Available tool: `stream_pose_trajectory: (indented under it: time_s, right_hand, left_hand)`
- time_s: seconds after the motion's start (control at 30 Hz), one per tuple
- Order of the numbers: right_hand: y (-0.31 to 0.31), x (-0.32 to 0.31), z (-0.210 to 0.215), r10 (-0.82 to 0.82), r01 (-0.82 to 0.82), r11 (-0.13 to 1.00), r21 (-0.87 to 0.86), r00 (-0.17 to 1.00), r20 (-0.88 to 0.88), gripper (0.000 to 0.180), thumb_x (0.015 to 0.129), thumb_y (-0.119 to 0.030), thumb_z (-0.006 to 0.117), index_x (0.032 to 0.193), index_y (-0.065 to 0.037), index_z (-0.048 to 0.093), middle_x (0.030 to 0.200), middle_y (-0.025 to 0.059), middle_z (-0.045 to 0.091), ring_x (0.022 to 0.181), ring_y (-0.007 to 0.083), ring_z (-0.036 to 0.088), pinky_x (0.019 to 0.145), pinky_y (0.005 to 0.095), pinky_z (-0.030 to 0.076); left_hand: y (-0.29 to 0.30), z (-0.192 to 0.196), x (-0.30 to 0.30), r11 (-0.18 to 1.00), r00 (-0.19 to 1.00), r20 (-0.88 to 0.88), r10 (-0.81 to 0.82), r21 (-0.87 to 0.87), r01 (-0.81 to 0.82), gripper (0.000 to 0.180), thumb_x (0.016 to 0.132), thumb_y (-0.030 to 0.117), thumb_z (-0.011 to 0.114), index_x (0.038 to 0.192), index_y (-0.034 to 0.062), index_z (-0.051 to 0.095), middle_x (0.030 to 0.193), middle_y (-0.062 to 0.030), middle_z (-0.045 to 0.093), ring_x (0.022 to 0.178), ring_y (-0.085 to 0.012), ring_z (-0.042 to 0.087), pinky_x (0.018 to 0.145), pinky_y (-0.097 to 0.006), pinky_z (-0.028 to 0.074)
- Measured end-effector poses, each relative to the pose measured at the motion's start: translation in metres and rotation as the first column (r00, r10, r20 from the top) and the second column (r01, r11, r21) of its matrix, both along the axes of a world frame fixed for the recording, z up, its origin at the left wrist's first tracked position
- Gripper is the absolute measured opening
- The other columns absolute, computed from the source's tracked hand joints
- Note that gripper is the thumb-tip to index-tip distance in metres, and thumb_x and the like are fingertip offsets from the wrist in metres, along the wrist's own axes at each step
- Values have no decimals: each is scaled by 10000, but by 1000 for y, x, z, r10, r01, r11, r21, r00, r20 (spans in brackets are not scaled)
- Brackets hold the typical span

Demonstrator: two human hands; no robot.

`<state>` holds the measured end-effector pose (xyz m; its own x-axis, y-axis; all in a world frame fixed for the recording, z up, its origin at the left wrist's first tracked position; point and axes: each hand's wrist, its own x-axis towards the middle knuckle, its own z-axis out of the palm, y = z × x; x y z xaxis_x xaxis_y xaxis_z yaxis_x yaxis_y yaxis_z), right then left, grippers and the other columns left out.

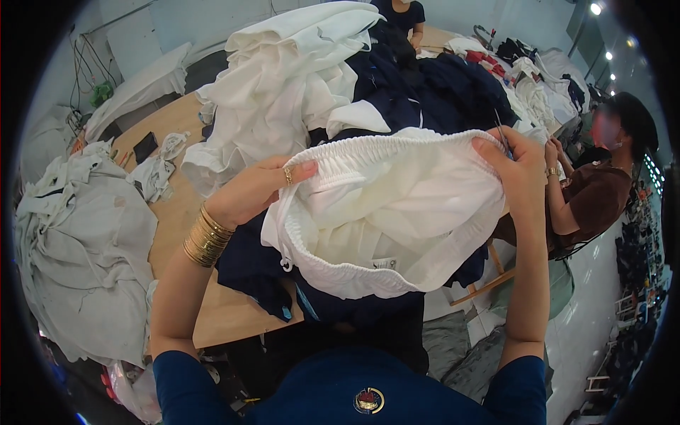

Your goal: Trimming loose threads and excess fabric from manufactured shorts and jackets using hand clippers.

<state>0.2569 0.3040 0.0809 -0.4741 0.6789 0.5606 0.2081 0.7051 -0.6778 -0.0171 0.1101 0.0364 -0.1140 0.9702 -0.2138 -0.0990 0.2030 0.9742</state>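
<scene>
A white elastic-waist garment point(397, 280) hangs in front of me, its gathered waistband stretched into a wide opening. I see its inside, with a small printed label point(384, 263) at the near edge and a short cord end at the left. Thumb on top, my left hand point(258, 185) pinches the left side of the waistband. My right hand point(520, 168) is closed on the right side. Thin metal blades point(503, 131), like those of thread snips, stick up by the right fingers; their handle is hidden. The garment's lower part cannot be made out.
Beyond the garment, a tall heap of white clothes point(283, 71) and a navy heap point(453, 88) lie on the wooden table point(177, 244). Greyish-white cloth point(85, 241) is piled at left, near a dark flat object point(145, 147). One person point(595, 188) sits at right, another at the back.
</scene>
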Motion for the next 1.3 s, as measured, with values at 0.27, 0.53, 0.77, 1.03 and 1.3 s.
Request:
stream_pose_trajectory:
  time_s: [0.27, 0.53, 0.77, 1.03, 1.3]
  right_hand:
    - [-22, 12, -21, -33, 17, 968, 252, 998, 57, 177, 699, -45, 681, 854, 11, 616, 669, 24, 548, 598, 59, 476, 539, 211, 365]
    - [-23, 31, -57, -80, 54, 749, 661, 997, 9, 432, 518, 121, 560, 901, -48, 664, 673, 42, 562, 542, 166, 520, 468, 255, 381]
    - [-17, 36, -67, -100, 79, 645, 760, 995, -18, 454, 495, 96, 573, 914, -54, 660, 699, 43, 587, 542, 168, 522, 476, 265, 380]
    - [10, 8, -73, -218, 132, 813, 567, 972, 86, 368, 581, 64, 610, 907, -101, 648, 809, 34, 589, 622, 210, 578, 533, 307, 444]
    - [-44, -52, -120, 263, -292, 954, 75, 927, 267, 219, 672, -87, 714, 868, -77, 618, 832, 41, 581, 747, 231, 601, 649, 320, 483]
  left_hand:
    - [-7, -21, -10, 812, 86, -870, 486, 486, 323, 389, 727, 9, 620, 1089, 148, 647, 917, -9, 567, 840, -159, 531, 790, -287, 417]
    - [-14, -60, -17, 670, -201, -651, 732, 634, 386, 546, 647, 32, 618, 1146, 252, 651, 898, 7, 524, 825, -158, 504, 778, -313, 387]
    - [-10, -74, -23, 618, -251, -570, 782, 661, 425, 545, 625, 67, 618, 1133, 258, 657, 937, 16, 533, 820, -151, 505, 780, -311, 365]
    - [15, -54, -6, 858, 519, -744, 422, 512, 35, 414, 709, -49, 610, 1076, 134, 666, 899, -46, 596, 897, -263, 551, 802, -324, 428]
    - [24, -80, 24, 624, 207, -598, 774, 776, -92, 417, 732, 54, 670, 1132, 102, 564, 906, -51, 610, 905, -254, 564, 908, -366, 374]
